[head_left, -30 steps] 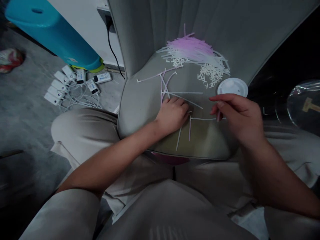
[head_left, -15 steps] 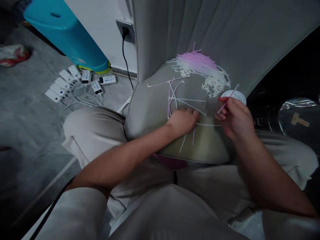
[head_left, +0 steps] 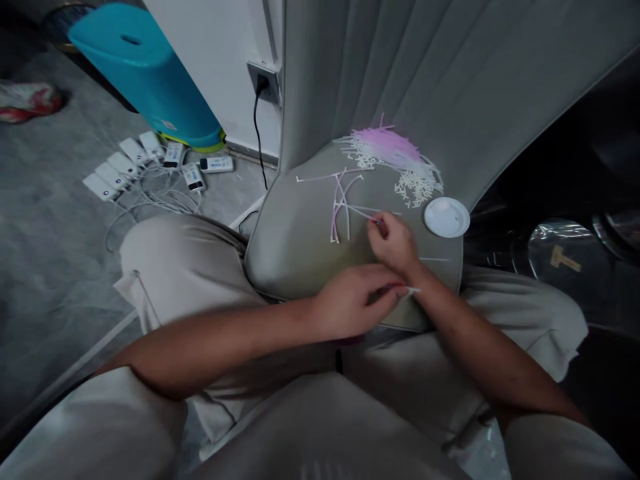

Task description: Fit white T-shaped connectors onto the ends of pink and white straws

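There are two hands (head_left: 356, 301), one straw heap (head_left: 387, 145), one dish (head_left: 446, 218), one blue bin (head_left: 150, 80) and eight white devices (head_left: 133, 152).

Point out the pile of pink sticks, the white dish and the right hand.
Pile of pink sticks (head_left: 387, 143): head view, middle of its pink part.
White dish (head_left: 447, 217): head view, middle of its surface.
Right hand (head_left: 398, 245): head view, middle of the hand.

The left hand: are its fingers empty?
No, a slim white piece pokes out from between the pinched thumb and fingertips of the left hand.
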`<state>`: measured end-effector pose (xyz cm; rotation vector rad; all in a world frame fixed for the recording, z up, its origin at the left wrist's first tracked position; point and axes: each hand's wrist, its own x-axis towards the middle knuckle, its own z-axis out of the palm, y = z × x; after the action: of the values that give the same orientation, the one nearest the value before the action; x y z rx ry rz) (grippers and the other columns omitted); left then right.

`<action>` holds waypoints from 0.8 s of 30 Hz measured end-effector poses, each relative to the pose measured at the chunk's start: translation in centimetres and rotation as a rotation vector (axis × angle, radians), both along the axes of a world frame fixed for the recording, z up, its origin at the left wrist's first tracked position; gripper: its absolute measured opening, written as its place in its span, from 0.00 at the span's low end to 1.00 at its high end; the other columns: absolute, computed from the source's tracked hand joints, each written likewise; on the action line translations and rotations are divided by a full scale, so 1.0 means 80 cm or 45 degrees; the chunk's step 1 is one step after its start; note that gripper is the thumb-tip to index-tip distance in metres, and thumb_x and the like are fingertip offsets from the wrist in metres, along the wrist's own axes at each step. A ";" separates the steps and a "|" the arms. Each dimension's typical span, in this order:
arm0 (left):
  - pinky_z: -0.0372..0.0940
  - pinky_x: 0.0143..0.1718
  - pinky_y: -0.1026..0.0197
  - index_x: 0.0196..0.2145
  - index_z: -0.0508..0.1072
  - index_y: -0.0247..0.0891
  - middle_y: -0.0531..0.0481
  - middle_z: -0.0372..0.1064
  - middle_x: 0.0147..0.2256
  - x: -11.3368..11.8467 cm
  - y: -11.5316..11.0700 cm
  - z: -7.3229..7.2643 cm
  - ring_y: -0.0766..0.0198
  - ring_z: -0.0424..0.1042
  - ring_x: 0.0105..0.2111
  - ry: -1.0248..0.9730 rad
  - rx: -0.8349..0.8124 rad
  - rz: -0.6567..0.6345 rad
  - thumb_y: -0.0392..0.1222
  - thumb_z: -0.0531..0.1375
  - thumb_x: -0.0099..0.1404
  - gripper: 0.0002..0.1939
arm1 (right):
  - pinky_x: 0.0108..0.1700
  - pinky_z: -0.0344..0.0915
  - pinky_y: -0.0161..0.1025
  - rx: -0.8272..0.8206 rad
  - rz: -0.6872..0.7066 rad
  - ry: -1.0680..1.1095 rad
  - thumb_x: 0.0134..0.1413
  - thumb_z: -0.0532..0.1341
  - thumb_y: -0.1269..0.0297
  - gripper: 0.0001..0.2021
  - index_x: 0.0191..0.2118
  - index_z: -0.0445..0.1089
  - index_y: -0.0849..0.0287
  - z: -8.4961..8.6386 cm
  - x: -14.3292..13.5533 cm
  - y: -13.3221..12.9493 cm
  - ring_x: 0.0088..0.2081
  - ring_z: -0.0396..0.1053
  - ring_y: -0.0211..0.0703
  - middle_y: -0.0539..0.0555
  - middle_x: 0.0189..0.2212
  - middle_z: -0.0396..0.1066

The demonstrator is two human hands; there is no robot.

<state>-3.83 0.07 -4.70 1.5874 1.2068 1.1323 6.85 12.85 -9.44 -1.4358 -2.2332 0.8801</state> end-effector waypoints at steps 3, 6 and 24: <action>0.68 0.40 0.62 0.41 0.79 0.32 0.44 0.80 0.36 0.005 -0.002 -0.003 0.63 0.77 0.36 -0.001 0.049 -0.062 0.44 0.54 0.74 0.16 | 0.49 0.66 0.47 0.089 0.118 -0.180 0.57 0.63 0.56 0.12 0.39 0.75 0.58 -0.002 -0.031 -0.001 0.44 0.74 0.54 0.62 0.41 0.78; 0.68 0.38 0.61 0.39 0.79 0.33 0.43 0.80 0.35 0.004 0.001 -0.007 0.61 0.77 0.35 0.033 0.035 -0.036 0.45 0.53 0.75 0.17 | 0.47 0.67 0.47 0.135 0.168 -0.320 0.59 0.61 0.61 0.09 0.38 0.76 0.59 -0.005 -0.042 -0.001 0.43 0.75 0.56 0.63 0.41 0.80; 0.65 0.36 0.62 0.36 0.77 0.35 0.48 0.77 0.31 -0.002 0.002 0.003 0.65 0.73 0.31 0.006 0.125 -0.060 0.42 0.54 0.74 0.14 | 0.28 0.57 0.39 0.450 0.239 -0.143 0.55 0.63 0.59 0.07 0.32 0.75 0.56 0.093 0.048 0.013 0.22 0.59 0.39 0.48 0.19 0.64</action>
<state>-3.98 0.19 -4.49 1.6842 1.1257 1.1739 10.71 13.93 -1.96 -1.1530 -2.4835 0.4319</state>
